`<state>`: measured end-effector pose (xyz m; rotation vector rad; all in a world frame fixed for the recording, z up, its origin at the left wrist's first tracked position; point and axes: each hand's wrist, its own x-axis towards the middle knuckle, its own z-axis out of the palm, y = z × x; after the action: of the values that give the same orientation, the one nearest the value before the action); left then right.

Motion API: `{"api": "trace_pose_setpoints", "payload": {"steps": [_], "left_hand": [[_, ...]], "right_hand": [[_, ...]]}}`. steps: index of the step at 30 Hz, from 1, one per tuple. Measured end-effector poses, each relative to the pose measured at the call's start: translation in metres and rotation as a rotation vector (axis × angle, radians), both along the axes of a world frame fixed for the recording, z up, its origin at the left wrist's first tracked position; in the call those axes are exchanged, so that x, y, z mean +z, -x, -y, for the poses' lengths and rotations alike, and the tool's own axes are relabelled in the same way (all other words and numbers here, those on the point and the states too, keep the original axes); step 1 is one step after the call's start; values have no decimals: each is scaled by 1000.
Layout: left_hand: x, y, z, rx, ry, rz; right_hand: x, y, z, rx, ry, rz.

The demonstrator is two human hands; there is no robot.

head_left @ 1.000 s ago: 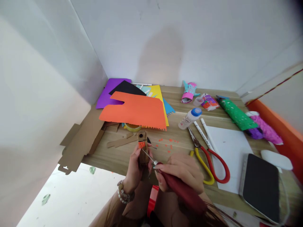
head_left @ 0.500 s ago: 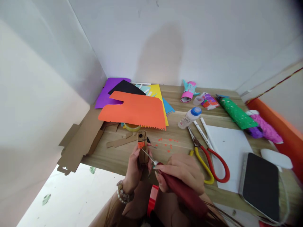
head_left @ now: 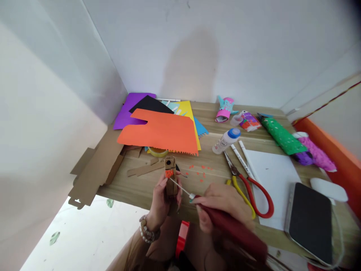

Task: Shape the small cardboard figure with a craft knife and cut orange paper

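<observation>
My left hand (head_left: 160,199) is wrapped round a small upright cardboard figure (head_left: 170,174) with a black face and an orange band, held at the table's near edge. My right hand (head_left: 222,205) grips the dark red handle of a pointed metal tool (head_left: 225,226). The thin tip of the tool touches the figure just below the orange band. A beaded bracelet sits on my left wrist. Small orange paper bits (head_left: 201,171) lie on the wood right of the figure.
Orange (head_left: 160,131), purple, black, yellow and blue paper sheets lie at the back left over flat cardboard (head_left: 96,169). Red-and-yellow scissors (head_left: 248,190), pens, a glue bottle (head_left: 225,141), white paper, a tablet (head_left: 310,222) and decorated rolls (head_left: 282,137) fill the right side.
My right hand has pulled back to the right and blurred, so more of the tool's metal shaft shows. The figure and my left hand stay put.
</observation>
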<state>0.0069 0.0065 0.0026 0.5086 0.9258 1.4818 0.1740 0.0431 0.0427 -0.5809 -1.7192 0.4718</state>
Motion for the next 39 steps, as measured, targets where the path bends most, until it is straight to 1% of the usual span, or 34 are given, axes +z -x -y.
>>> {"api": "trace_pose_setpoints", "payload": {"steps": [2,5,6,8,10,13,17,21,24,28,32,36,39], "left_hand": [[1,0,-1,-17,0,33],[4,-1,-3,-19,10,30],[5,-1,-3,-18,10,19],[5,0,-3,-15,6,-5],[4,0,-3,-16,5,-18],[2,0,-2,-15,8,-19],[4,-1,-3,-2,24,-17],[9,-1,-3,3,25,-4],[11,-1,-4,1,38,25],[11,0,-4,-9,51,48],[10,1,-4,-11,13,67],[9,2,-4,-20,18,79],[8,2,-5,-32,29,95]], "right_hand": [[1,-5,-2,-110,67,-92],[-5,-9,-7,-428,227,-282],[-7,-9,-10,-511,269,-331],[-10,-8,-15,-599,333,-384],[-8,-6,-20,-602,357,-358],[0,-4,-24,-574,337,-246],[6,-3,-27,-607,334,-109],[5,0,-28,-619,327,-102],[4,2,-28,-613,370,-91],[2,4,-29,-618,427,-86],[1,3,-29,-618,438,-36],[-4,2,-30,-638,449,45],[-8,3,-32,-642,487,46]]}}
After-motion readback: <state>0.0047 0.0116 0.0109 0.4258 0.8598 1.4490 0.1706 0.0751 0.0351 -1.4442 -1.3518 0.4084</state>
